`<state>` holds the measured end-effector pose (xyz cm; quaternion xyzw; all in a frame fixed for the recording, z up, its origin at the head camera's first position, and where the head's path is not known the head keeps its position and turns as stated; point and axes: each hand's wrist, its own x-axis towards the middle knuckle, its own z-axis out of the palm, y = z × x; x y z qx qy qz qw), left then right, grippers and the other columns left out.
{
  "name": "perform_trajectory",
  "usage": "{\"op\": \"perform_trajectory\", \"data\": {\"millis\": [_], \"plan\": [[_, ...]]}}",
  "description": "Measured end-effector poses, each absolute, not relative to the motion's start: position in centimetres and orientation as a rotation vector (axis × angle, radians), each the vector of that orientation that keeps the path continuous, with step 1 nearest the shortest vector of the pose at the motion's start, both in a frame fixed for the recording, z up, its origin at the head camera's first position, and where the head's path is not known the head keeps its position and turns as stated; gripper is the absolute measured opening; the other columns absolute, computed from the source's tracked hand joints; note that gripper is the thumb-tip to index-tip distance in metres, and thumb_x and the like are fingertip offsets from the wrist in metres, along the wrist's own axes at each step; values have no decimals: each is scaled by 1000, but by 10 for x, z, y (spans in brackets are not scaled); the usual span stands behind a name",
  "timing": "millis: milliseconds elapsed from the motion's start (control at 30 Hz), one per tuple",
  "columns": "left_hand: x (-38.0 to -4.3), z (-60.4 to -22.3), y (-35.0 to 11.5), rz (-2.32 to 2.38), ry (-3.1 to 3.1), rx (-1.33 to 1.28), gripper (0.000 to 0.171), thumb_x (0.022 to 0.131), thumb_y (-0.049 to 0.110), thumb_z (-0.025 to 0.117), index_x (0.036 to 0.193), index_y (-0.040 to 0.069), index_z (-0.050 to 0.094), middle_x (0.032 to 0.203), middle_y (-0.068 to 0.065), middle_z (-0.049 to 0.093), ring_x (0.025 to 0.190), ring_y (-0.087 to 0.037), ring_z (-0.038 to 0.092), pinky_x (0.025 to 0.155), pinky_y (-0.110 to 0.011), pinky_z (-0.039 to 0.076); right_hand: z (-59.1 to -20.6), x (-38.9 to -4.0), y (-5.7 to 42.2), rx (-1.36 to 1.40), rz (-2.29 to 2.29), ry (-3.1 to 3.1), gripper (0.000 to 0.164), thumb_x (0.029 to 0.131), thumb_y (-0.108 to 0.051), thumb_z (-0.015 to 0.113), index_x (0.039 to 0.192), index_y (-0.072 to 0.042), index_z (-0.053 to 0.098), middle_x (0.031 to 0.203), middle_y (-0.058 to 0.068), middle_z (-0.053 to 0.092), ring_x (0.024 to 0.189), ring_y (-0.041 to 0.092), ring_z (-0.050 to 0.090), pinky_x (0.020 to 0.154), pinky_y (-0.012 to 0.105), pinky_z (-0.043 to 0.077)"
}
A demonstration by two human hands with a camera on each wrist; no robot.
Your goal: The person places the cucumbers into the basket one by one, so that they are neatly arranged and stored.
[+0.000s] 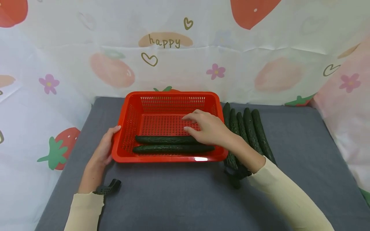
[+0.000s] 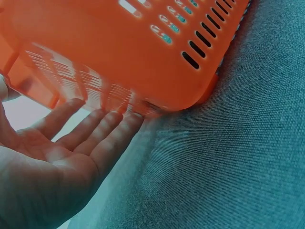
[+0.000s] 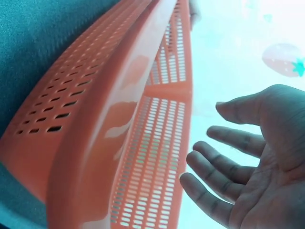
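A red plastic basket [image 1: 170, 158] with slotted walls stands on the grey table. Two long dark green cucumbers [image 1: 173, 149] lie side by side along its near side. My left hand [image 1: 104, 146] holds the basket's left end, thumb on the rim and fingers [image 2: 114, 138] against the outer wall. Over the basket's right half hovers my right hand [image 1: 209, 128], its fingers spread and loosely bent with nothing between them. In the right wrist view, that hand [image 3: 257, 162] is apart from the basket wall [image 3: 152, 162].
Several more cucumbers [image 1: 254, 134] lie in a row just right of the basket, partly hidden under the right forearm. A grey cloth [image 1: 162, 195] covers the table. Behind it hangs a white curtain [image 1: 179, 70] with strawberry prints.
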<state>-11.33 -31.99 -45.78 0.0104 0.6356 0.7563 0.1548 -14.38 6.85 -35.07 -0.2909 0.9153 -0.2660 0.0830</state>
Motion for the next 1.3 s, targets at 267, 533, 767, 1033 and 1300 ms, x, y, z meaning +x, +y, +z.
{"op": "perform_trajectory", "data": {"millis": [267, 533, 767, 1033, 1300], "plan": [[-113, -458, -320, 2154, 1850, 36, 34, 115, 43, 35, 133, 19, 50, 112, 9, 71, 96, -4, 71, 82, -22, 62, -350, -138, 88, -824, -875, 2756, 41, 103, -28, 68, 141, -14, 66, 136, 9, 68, 117, 28, 68, 92, 46, 59], [-110, -460, -319, 2155, 1843, 52, 32, 115, 42, 35, 132, 19, 50, 114, 9, 71, 98, -5, 72, 84, -23, 63, -350, -131, 112, -763, -971, 2788, 41, 102, -25, 70, 141, -13, 66, 133, 9, 67, 115, 26, 66, 91, 46, 58], [-111, -457, -320, 2153, 1845, 43, 34, 115, 42, 35, 133, 18, 50, 114, 8, 71, 97, -5, 72, 83, -23, 63, -354, -127, 133, -728, -1087, 2795, 40, 103, -22, 68, 142, -9, 64, 132, 12, 67, 115, 32, 66, 90, 49, 58], [-114, -456, -319, 2147, 1820, 35, 35, 115, 43, 35, 134, 17, 50, 113, 9, 72, 97, -5, 72, 83, -23, 63, -362, -120, 158, -670, -1183, 2834, 41, 105, -19, 67, 142, -3, 62, 137, 21, 64, 118, 38, 66, 98, 57, 59], [-111, -458, -320, 2147, 1844, 29, 34, 115, 43, 36, 136, 20, 48, 116, 8, 71, 99, -5, 72, 85, -23, 63, -370, -111, 179, -591, -1242, 2888, 40, 105, -15, 66, 143, -5, 62, 139, 20, 63, 122, 38, 65, 97, 56, 59]]}}
